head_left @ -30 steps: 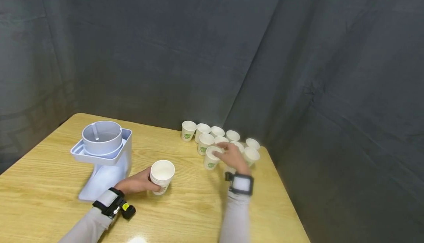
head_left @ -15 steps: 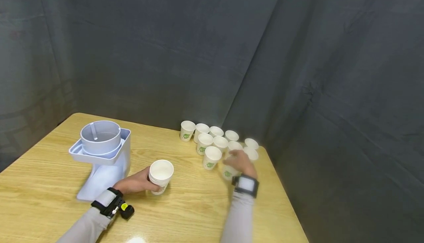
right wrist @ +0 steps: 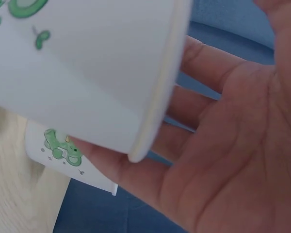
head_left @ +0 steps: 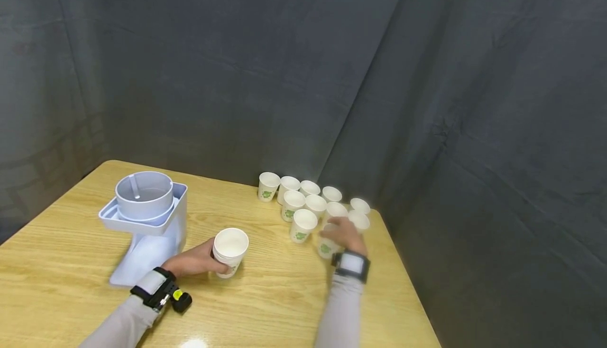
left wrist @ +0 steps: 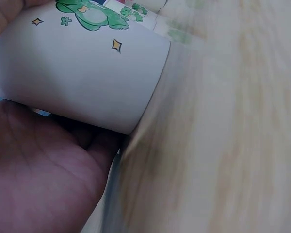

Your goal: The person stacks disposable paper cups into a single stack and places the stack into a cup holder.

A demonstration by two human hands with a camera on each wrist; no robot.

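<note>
In the head view my left hand (head_left: 199, 260) grips a short stack of nested white paper cups (head_left: 231, 248), mouths upward. The left wrist view shows the cup wall (left wrist: 82, 73) with its green cartoon print, fingers wrapped round it and the base at the wood. To the right, my right hand (head_left: 350, 234) reaches down over a paper cup (head_left: 325, 249) in the front row. The right wrist view has that cup (right wrist: 87, 73) large, its rim towards my palm and the fingers (right wrist: 121, 172) round its far side. The thumb tip is out of frame there.
Rows of upright paper cups (head_left: 294, 203) stand close together at the back right, one of them (head_left: 303, 226) just left of my right hand. A pale blue stand with a round bowl (head_left: 145, 200) sits left. Dark curtain (head_left: 213, 74) backs the wooden table (head_left: 265, 306).
My right hand has moved slightly right and towards me, from the cup on its left to the front cup. Since half a second ago it barely shifts. The left hand stays with its stack.
</note>
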